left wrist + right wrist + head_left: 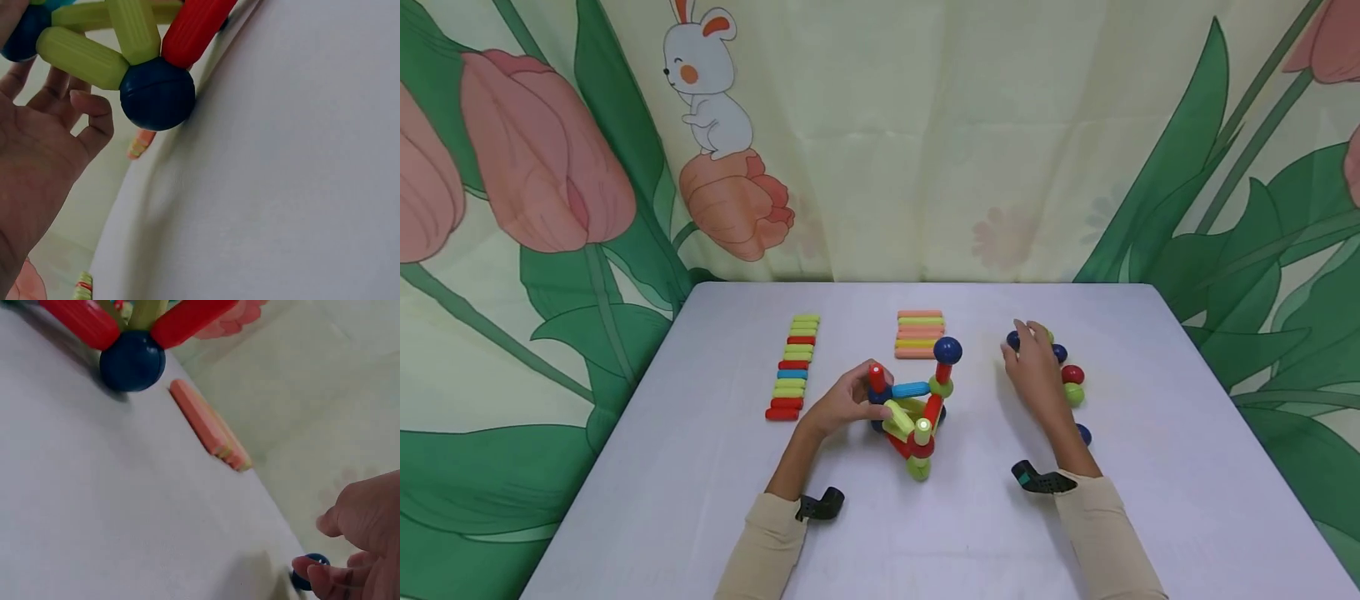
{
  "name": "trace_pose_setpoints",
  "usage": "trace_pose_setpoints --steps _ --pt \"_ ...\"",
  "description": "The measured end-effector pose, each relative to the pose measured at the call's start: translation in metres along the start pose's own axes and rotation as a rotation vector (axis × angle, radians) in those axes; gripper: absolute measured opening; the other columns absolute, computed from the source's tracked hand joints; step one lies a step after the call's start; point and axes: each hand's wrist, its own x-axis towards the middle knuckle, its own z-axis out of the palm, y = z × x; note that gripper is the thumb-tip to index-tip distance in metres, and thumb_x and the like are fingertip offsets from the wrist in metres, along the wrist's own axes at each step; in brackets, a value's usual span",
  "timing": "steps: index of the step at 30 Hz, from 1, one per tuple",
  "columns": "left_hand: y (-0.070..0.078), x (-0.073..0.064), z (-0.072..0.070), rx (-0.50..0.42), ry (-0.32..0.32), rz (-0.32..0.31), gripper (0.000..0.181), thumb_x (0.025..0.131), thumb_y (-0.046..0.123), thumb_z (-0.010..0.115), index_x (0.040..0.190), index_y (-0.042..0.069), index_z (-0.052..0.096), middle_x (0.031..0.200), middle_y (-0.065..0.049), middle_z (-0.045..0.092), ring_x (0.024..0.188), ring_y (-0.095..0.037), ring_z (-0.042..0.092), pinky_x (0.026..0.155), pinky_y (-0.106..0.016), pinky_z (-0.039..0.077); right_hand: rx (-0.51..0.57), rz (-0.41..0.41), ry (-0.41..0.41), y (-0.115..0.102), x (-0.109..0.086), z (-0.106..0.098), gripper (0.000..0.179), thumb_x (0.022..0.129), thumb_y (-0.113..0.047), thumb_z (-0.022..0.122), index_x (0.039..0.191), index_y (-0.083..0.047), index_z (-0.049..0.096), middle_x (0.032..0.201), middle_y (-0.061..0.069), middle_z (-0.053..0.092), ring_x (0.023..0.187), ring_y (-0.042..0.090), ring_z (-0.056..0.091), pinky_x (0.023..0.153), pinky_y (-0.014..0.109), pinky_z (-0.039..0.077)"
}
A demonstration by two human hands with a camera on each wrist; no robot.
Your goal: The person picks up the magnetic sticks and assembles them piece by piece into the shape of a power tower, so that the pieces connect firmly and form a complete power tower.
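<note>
On the table's middle stands a construction of toy building sticks and balls point(932, 408) in red, lime, blue and dark blue. My left hand point(847, 398) grips its left corner, thumb in front, near a dark blue ball with an upright red stick point(877, 377). The left wrist view shows a dark blue ball point(157, 94) joining lime and red sticks, with the left hand point(47, 134) behind it. My right hand point(1036, 367) reaches over the loose balls on the right. Its thumb stands apart from the fingers, and the fingertips overlap a dark blue ball point(310, 571) in the right wrist view.
Lime, red and blue sticks point(793, 367) lie in a column at the left. A shorter stack of pink, lime and yellow sticks point(919, 333) lies at the back middle. Beside the right hand are a red ball point(1072, 375), a lime ball point(1073, 394) and other balls.
</note>
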Motion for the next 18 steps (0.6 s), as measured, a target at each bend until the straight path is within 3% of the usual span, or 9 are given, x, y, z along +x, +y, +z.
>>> trace_pose_setpoints --steps 6,10,14,18 --pt "0.005 -0.004 0.01 0.178 0.104 -0.006 0.046 0.082 0.025 0.078 0.112 0.003 0.051 0.1 -0.005 0.055 0.099 -0.02 0.056 0.091 -0.035 0.05 -0.07 0.012 -0.04 0.0 0.011 0.013 0.043 0.098 -0.016 0.057 0.137 0.0 0.051 0.138 0.028 0.042 0.117 0.045 0.054 0.096 0.056 0.049" --pt "0.01 -0.007 0.021 0.338 0.207 0.016 0.049 0.079 0.038 0.079 0.105 0.007 0.05 0.09 -0.001 0.055 0.089 -0.016 0.056 0.077 -0.028 0.052 -0.049 0.013 -0.093 -0.002 0.009 0.019 0.038 0.096 -0.013 0.059 0.132 0.0 0.055 0.13 0.029 0.046 0.113 0.045 0.056 0.097 0.055 0.049" --pt "0.014 -0.008 0.035 0.479 0.271 0.111 0.044 0.079 0.039 0.079 0.096 0.013 0.048 0.08 0.003 0.053 0.075 -0.011 0.053 0.061 -0.023 0.049 0.069 -0.001 -0.105 -0.006 0.0 0.016 0.04 0.097 -0.018 0.06 0.132 0.001 0.054 0.126 0.027 0.049 0.108 0.04 0.058 0.094 0.051 0.052" --pt "0.013 -0.009 0.048 0.581 0.343 0.182 0.041 0.079 0.034 0.08 0.096 0.014 0.048 0.077 0.006 0.05 0.067 -0.005 0.047 0.053 -0.018 0.043 0.351 -0.048 -0.183 -0.017 -0.01 0.004 0.047 0.097 -0.029 0.062 0.135 -0.004 0.051 0.127 0.021 0.051 0.087 0.025 0.064 0.078 0.032 0.058"
